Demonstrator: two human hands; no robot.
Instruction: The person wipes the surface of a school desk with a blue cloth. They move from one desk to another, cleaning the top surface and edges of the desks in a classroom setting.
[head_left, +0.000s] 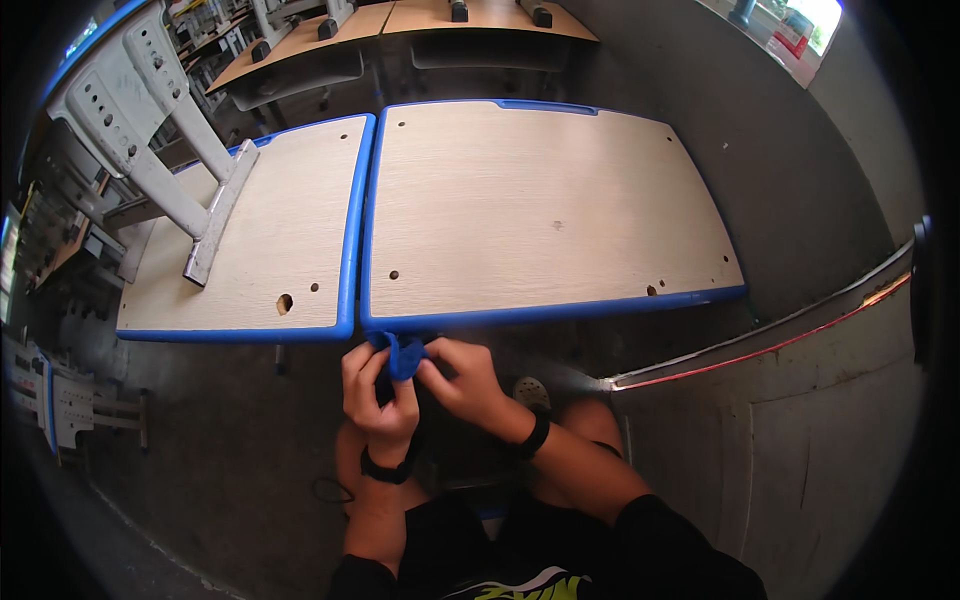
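Observation:
My left hand (381, 394) and my right hand (466, 375) meet just below the front edge of a wooden desk top with blue edging (555, 210). Between them they pinch a small piece of blue cloth (406, 357), folded and bunched at the fingertips. The cloth lies close to the desk's front left corner; whether it touches the edging I cannot tell. Both wrists wear black bands.
Left of this desk, across a narrow gap, stands a second blue-edged desk (262, 247) with upturned grey metal furniture legs (217, 217) on it. Brown desks (480, 19) stand beyond. A dark wall (787, 150) rises at the right.

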